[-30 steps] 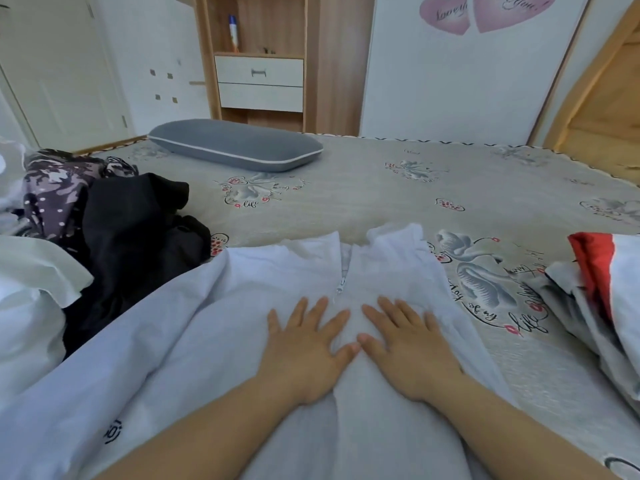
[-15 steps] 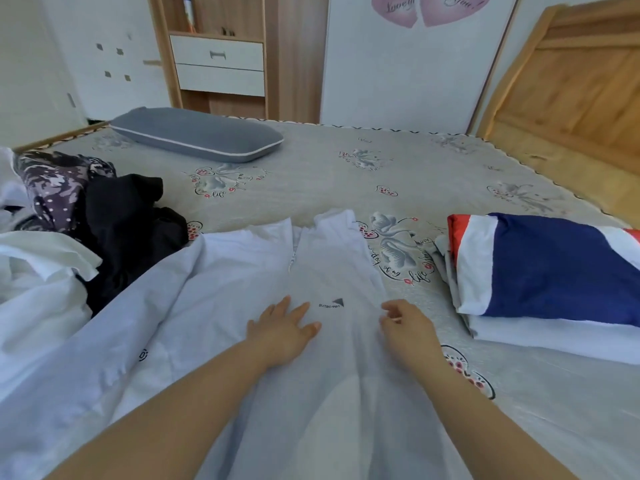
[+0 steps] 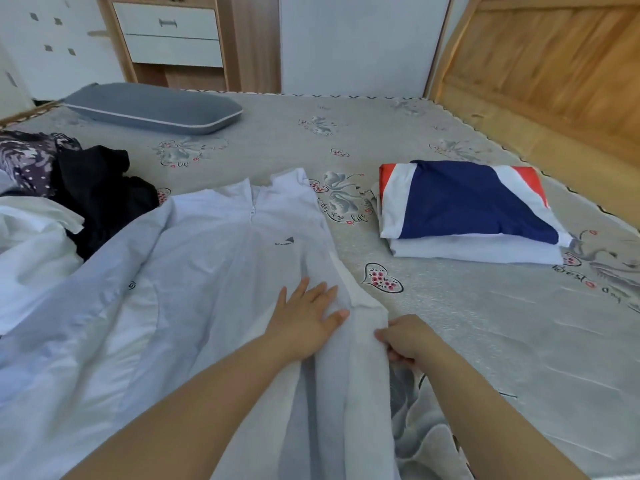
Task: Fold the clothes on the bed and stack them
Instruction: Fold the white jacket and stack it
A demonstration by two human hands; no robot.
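The pale white zip-neck jacket [image 3: 207,271] lies spread on the grey patterned bed [image 3: 485,341]. The left hand [image 3: 304,320] presses flat on it (fingers splayed, gripping nothing), while the right hand [image 3: 403,339] pinches the jacket's right edge.

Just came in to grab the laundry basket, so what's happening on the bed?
A person is folding a white zip-up jacket spread on the bed. The left hand presses flat on it while the right hand pinches its right edge. A folded stack topped by a navy, white and red garment sits to the right; unfolded dark clothes wait on the left.
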